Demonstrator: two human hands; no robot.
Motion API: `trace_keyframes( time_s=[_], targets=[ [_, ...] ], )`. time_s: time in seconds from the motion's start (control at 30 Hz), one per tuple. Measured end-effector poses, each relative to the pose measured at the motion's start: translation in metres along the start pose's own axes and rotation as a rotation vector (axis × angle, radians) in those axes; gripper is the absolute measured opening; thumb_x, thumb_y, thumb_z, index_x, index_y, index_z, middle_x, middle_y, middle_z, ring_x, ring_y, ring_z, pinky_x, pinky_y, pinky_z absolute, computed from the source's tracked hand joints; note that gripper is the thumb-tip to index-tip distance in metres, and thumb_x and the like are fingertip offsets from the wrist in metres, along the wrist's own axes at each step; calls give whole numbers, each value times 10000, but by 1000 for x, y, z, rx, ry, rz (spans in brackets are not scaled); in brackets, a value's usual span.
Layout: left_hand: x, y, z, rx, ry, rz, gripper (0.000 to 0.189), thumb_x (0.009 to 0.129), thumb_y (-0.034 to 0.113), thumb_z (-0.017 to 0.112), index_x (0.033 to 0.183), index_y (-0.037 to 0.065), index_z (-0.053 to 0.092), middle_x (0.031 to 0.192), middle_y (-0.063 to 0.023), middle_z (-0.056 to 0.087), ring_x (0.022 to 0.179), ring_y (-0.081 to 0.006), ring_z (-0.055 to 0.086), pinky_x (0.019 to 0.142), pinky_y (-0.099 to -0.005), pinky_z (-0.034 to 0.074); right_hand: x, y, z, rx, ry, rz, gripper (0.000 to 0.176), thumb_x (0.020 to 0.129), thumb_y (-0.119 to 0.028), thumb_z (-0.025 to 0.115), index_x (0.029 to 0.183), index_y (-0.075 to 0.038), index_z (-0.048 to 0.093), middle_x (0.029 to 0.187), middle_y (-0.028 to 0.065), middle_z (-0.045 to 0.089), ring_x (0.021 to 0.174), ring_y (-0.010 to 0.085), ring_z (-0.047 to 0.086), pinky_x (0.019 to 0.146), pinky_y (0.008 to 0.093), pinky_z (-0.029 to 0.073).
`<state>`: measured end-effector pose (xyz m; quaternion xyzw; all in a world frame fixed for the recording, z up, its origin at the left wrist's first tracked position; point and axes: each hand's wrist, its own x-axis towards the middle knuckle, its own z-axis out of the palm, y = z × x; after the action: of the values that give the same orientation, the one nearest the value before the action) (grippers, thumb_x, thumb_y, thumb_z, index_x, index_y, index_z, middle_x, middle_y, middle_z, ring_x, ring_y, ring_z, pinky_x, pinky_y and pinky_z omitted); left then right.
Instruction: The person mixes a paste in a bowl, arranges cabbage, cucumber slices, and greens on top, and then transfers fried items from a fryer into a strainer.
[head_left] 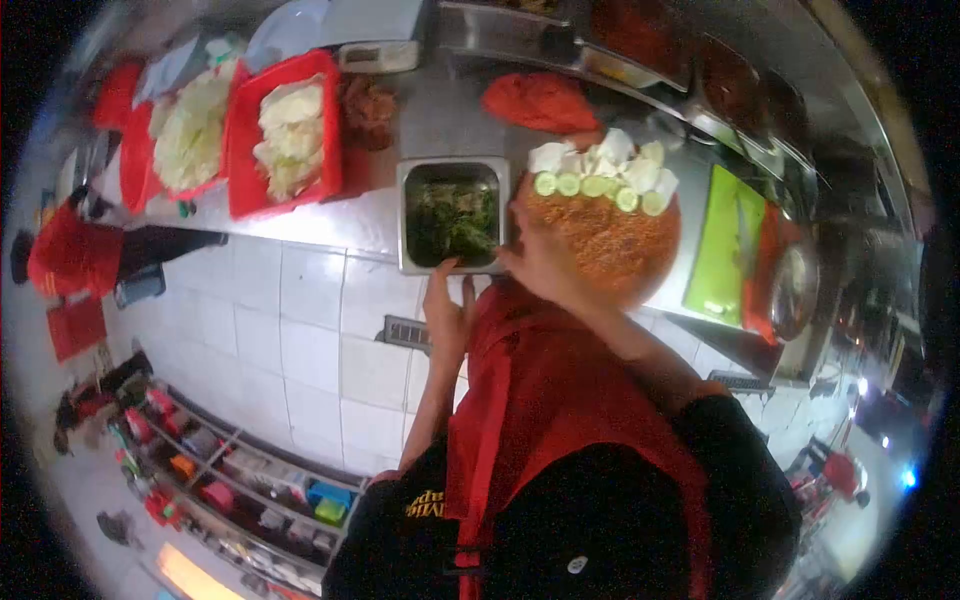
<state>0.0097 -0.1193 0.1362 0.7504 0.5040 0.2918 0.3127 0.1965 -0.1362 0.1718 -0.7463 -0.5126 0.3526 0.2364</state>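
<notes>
Steel tray (pixel 404 215) of greens as landmark: our left hand (pixel 445 300), fingers extended, touches its near rim; our right hand (pixel 540 262) grips the rice plate (pixel 655 280) just beside it.

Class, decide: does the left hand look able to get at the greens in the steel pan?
Probably yes: the left hand sits at the near rim of the steel pan, and nothing covers the greens.

Both arms reach forward from body, forearms bare. Left arm nearly straight. Left grip (pixel 445 300) loose, fingers extended and close together, tips pointing away, closed on nothing. Right elbow bent outward, forearm angling inward. Right grip (pixel 540 262) slightly further forward, fingers curled; blur hides whether it clamps. Grips near, not touching.
</notes>
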Motion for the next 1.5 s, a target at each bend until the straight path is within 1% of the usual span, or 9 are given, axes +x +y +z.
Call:
trace_keyframes(
  time_s=[0.07, 0.3, 0.63, 0.9, 0.93, 1.07, 1.2, 1.33, 1.5],
  targets=[
    [0, 5, -9, -149, -7, -71, 378, 837, -21, 635, 1202, -3, 539, 1080, -218, 636, 1032, -380, 628, 886, -419, 495, 2, -14, -16, -279, 405, -247, 529, 819, -220, 691, 1281, -24, 523, 1145, 229, 622, 1065, 367, 605, 904, 456, 512],
    [-2, -5, -20, -287, 72, -166, 433, 845, -47, 581, 1254, -28, 441, 1097, -210, 625, 1030, -335, 642, 893, -383, 498, 53, -38, 9, -523, 10, -551, 217, 812, -116, 619, 1016, -74, 681, 1022, 113, 629, 1036, 302, 596, 902, 418, 494],
    [6, 0, -32, -236, 52, -217, 440, 858, -44, 575, 1268, -27, 416, 1028, -199, 654, 977, -307, 668, 864, -375, 502, 90, -29, 38, -477, -47, -890, 110, 805, -97, 621, 867, -63, 705, 965, 97, 614, 972, 294, 589, 832, 412, 515],
    [22, 3, -70, -154, -57, -274, 385, 856, -31, 612, 1221, 53, 524, 853, -119, 698, 834, -233, 708, 717, -343, 539, 101, -27, -17, 298, -174, -204, 199, 887, -167, 672, 1041, -40, 683, 868, 68, 712, 765, 192, 682, 705, 328, 525],
    [26, 1, -73, -151, -76, -226, 369, 872, -16, 620, 1226, 61, 549, 893, -119, 694, 857, -217, 702, 709, -342, 550, 100, -22, -18, 533, -191, -278, 182, 923, -156, 651, 1040, -18, 668, 831, 37, 685, 759, 110, 642, 678, 277, 506],
    [59, 25, -65, -268, -50, -142, 356, 916, 25, 612, 1265, 27, 544, 1050, -155, 660, 888, -198, 677, 750, -334, 567, 91, -29, -37, 605, -274, -90, 172, 932, -120, 637, 1062, -8, 650, 847, 19, 671, 753, 101, 628, 659, 268, 503],
    [81, 31, -43, -570, -102, -161, 285, 956, 83, 597, 1215, -20, 537, 1059, -161, 651, 897, -162, 661, 730, -314, 567, 84, -25, -34, 862, -279, -116, 186, 942, -116, 629, 1099, -19, 615, 956, 38, 666, 785, 122, 641, 658, 274, 521],
    [89, 23, -34, -421, -187, -237, 216, 981, 110, 576, 1151, -18, 538, 1020, -127, 649, 871, -154, 655, 753, -299, 560, 87, -19, -30, 943, -306, -10, 195, 955, -119, 614, 1129, -33, 595, 1047, 41, 658, 868, 130, 650, 723, 267, 527],
    [86, 22, -36, -1035, -115, -408, 207, 1029, 137, 477, 1175, 8, 543, 1080, -71, 606, 970, -146, 605, 856, -321, 538, 78, -30, -29, 857, -213, 15, 179, 956, -100, 600, 1123, -34, 597, 1048, 53, 664, 885, 139, 651, 738, 279, 531]
  ],
)
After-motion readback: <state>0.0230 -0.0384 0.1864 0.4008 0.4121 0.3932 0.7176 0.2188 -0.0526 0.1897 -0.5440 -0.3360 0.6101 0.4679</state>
